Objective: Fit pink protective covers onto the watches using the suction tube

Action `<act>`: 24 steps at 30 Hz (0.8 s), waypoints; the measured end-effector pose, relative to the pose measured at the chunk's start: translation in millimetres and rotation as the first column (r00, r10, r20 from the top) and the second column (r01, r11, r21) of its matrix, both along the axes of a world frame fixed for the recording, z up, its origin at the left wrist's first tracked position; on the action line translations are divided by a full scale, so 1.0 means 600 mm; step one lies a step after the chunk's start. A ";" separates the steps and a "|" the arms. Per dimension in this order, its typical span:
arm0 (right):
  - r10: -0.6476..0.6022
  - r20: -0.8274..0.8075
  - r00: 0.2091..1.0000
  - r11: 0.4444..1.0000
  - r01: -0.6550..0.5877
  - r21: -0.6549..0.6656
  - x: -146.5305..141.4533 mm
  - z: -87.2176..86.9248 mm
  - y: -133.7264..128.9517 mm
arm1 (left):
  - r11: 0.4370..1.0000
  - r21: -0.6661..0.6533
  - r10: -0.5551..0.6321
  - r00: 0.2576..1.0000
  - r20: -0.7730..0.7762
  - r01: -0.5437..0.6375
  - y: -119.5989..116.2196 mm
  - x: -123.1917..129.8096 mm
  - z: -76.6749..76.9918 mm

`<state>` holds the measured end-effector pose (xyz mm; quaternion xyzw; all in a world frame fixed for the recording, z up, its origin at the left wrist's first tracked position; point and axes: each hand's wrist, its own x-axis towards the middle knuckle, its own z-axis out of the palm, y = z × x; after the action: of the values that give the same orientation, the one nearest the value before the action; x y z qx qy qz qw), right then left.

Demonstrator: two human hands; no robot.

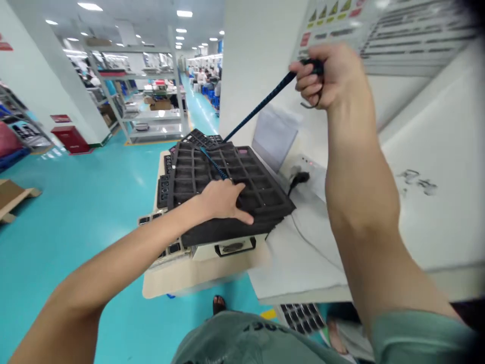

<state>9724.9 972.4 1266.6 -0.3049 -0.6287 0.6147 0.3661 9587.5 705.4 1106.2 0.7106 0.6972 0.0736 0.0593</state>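
A dark blue-and-black elastic cord (261, 107) is stretched upward in my right hand (322, 76), which is closed around its end, with a thin hook poking out below the fingers. The cord drops to the far edge of a stack of black compartment trays (261, 187). Another stretch of cord (214, 163) crosses the top tray and disappears by my left hand (223, 199). That hand lies on the near part of the top tray, thumb spread away from the fingers; some fingertips are hidden. Beneath the stack is a pale box with a black handle (235, 247).
The stack stands on a beige board (166, 283) beside a white table (303, 273). A black plug with a cable (299, 178) lies at the wall. Another compartment tray (303, 318) is low by my feet. Metal shelving (151, 115) and a red box (71, 139) stand farther off.
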 end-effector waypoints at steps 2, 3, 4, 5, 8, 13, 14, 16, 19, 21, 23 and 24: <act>-0.016 0.045 0.999 1.000 0.017 -0.022 0.047 -0.035 -0.059 | 0.994 -0.095 -0.060 0.992 -0.107 0.050 -0.004 0.016 -0.046; -0.032 0.068 0.997 0.999 0.033 -0.017 0.061 -0.053 -0.084 | 0.995 -0.085 -0.073 0.987 -0.146 0.061 0.003 0.018 -0.059; -0.050 0.095 0.994 0.999 0.051 -0.006 0.070 -0.068 -0.104 | 0.995 -0.061 -0.083 0.981 -0.176 0.074 0.014 0.017 -0.065; -0.065 0.124 0.990 0.998 0.064 0.010 0.075 -0.080 -0.119 | 0.995 -0.039 -0.094 0.976 -0.198 0.088 0.028 0.015 -0.065; -0.095 0.195 0.976 0.995 0.087 0.051 0.072 -0.093 -0.140 | 0.989 -0.032 -0.149 0.952 -0.267 0.146 0.066 0.008 -0.050; -0.112 0.263 0.958 0.993 0.102 0.052 0.056 -0.070 -0.132 | 0.969 -0.089 -0.246 0.904 -0.351 0.229 0.095 -0.007 -0.036; -0.110 0.266 0.958 0.994 0.100 0.051 0.052 -0.064 -0.127 | 0.968 -0.087 -0.251 0.902 -0.350 0.235 0.099 -0.010 -0.034; -0.100 0.256 0.962 0.995 0.092 0.043 0.044 -0.052 -0.116 | 0.965 -0.073 -0.263 0.903 -0.339 0.253 0.108 -0.014 -0.029; -0.074 0.235 0.969 0.997 0.075 0.007 0.020 -0.031 -0.104 | 0.951 -0.039 -0.304 0.903 -0.305 0.307 0.123 -0.015 -0.021; -0.059 0.213 0.975 0.998 0.065 -0.019 -0.003 -0.017 -0.102 | 0.942 -0.016 -0.324 0.899 -0.296 0.334 0.128 -0.014 -0.022; -0.045 0.182 0.982 0.999 0.049 -0.017 -0.025 -0.008 -0.104 | 0.938 -0.015 -0.335 0.893 -0.302 0.347 0.129 -0.015 -0.033; -0.037 0.169 0.985 0.999 0.039 -0.008 -0.035 -0.005 -0.105 | 0.936 -0.019 -0.341 0.889 -0.305 0.352 0.129 -0.015 -0.041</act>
<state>9703.8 909.1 1263.7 -0.3698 -0.6481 0.5831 0.3213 9578.3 782.6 1081.5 0.8272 0.5586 -0.0357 -0.0495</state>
